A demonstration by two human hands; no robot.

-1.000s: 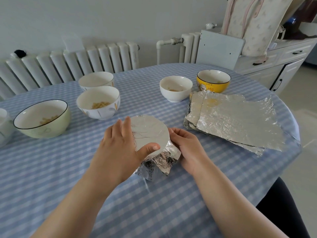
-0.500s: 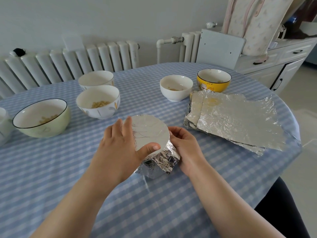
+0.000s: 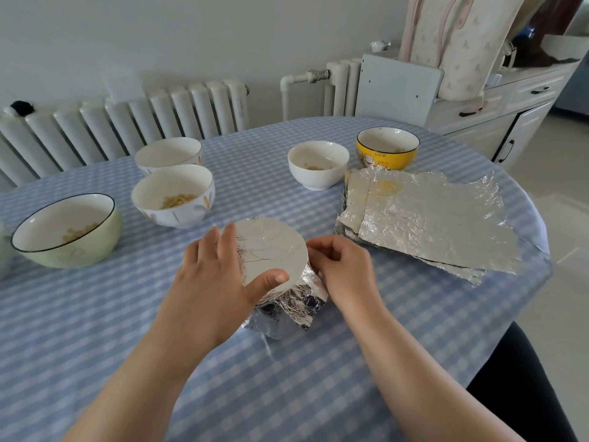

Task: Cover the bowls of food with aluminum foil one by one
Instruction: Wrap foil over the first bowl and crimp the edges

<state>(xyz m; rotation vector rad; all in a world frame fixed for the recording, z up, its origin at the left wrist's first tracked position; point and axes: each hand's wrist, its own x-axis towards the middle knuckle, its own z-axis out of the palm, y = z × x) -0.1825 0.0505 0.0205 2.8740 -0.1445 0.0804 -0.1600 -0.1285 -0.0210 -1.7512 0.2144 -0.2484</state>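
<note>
The head view looks down on a table [image 3: 95,330] spread with a blue-and-white checked cloth, where a foil-covered bowl [image 3: 274,250] stands near the front edge, between the person's two hands. The foil is stretched flat and smooth over its mouth, while crumpled flaps hang down the near side and reach the cloth. The left hand [image 3: 210,282] lies against the bowl's left side with its fingers fairly straight along the foil and its thumb laid across the near rim, so its grip is a wide, pressing one rather than a pinch. The right hand [image 3: 344,269] sits at the bowl's right edge with its fingers curled in on the foil at the rim, a narrow grip on the wrap. Just right of that hand a stack of foil sheets [image 3: 430,218] lies flat on the table, its edges ragged. Beyond the stack stands a yellow bowl [image 3: 387,149], and just to its left a small white bowl [image 3: 318,164] with a few pale bits of food inside; both are uncovered. On the left, well apart from the wrapped one, stand three more open bowls: a white bowl with yellow markings [image 3: 173,196] holding small yellow grains, another white bowl [image 3: 169,154] behind it, and a pale green bowl [image 3: 67,231] with a dark rim nearest the table's left edge. A white radiator [image 3: 127,119] runs along the wall behind.
</note>
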